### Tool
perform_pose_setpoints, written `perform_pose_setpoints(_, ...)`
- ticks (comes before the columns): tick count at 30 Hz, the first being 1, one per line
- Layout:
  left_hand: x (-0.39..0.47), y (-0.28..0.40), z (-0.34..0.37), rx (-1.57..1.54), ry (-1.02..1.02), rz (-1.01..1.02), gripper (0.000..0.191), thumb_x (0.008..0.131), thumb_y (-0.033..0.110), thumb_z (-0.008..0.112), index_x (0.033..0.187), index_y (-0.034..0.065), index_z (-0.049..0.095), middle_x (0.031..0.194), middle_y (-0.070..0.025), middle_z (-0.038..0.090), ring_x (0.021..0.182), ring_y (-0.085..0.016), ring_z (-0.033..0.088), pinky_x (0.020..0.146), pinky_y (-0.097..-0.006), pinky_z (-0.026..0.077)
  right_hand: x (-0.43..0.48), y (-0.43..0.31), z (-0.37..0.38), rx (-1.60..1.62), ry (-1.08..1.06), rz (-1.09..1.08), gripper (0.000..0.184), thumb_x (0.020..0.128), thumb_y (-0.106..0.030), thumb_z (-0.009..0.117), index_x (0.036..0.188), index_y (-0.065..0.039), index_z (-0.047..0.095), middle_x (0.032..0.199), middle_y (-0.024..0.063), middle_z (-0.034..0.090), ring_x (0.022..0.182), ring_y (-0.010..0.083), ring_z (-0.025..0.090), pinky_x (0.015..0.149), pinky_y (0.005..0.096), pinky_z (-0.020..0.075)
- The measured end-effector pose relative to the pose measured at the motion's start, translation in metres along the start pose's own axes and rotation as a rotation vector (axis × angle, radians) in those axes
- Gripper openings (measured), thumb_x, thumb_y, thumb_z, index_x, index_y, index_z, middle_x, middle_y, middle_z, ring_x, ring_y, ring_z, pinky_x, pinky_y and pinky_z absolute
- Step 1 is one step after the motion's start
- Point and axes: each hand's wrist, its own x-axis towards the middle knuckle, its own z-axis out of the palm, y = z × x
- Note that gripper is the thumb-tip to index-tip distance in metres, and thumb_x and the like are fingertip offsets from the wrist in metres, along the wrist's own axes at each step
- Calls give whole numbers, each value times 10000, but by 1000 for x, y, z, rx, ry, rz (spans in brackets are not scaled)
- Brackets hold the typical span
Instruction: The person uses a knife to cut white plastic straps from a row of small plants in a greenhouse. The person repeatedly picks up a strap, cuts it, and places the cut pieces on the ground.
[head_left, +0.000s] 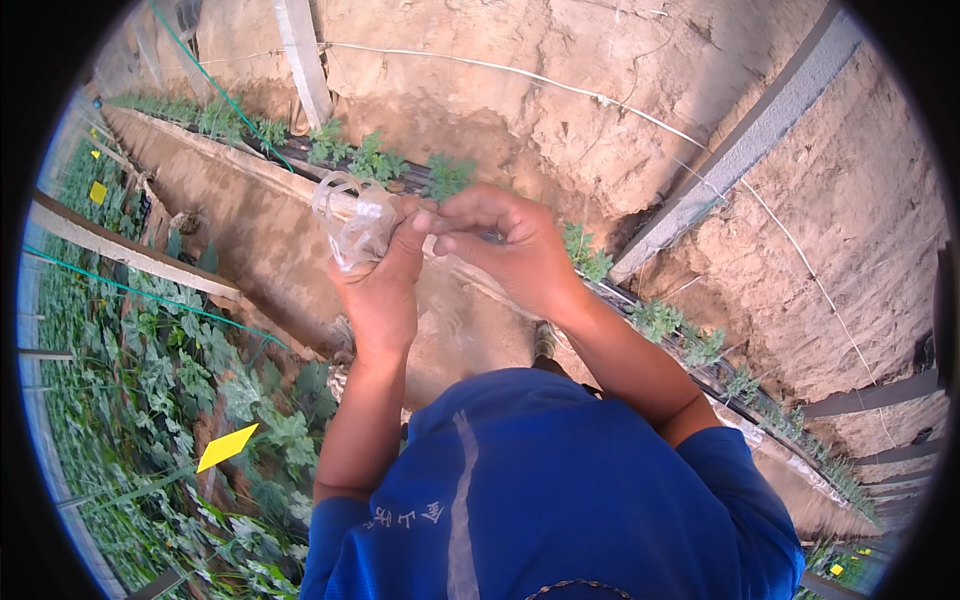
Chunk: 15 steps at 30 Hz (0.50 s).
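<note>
A loose, looped bundle of clear plastic strip (356, 217) rests in my left hand (382, 292), held between thumb and fingers. The fingers and thumb of my right hand (517, 244) are pinched together, meeting the left thumb tip. A bit of the same strip appears to run between the two sets of fingertips, though the fingers largely hide it. Both hands are above a dirt path (247, 225), in front of my blue shirt (600, 480). Down the shirt's front runs a pale, translucent-looking band (465, 502).
Young leafy plants (375, 159) line the foot of an earthen wall (510, 105). A concrete post (739, 142) leans there, and a white cord (517, 71) crosses the wall. Left of the path, a dense crop (202, 360) grows near a yellow card (227, 448) and green string (157, 300).
</note>
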Motion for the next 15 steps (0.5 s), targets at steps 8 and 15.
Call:
perform_pose_setpoints(8,9,-7,-7,-382,-125,-292,128,895,136,580,943,20,557,751,-65,607,482,-52,387,423,-200,298,4,18,-33,368,-148,250,208,856,-67,600,1043,21,617,909,66,641,817,127,571,793,285,457)
perform_pose_setpoints(15,9,-21,2,-509,-190,-387,125,923,166,536,931,41,529,890,-162,626,633,-179,605,548,-266,478,4,28,-40,69,47,163,220,844,-77,623,1045,10,624,928,43,624,840,139,560,768,277,441)
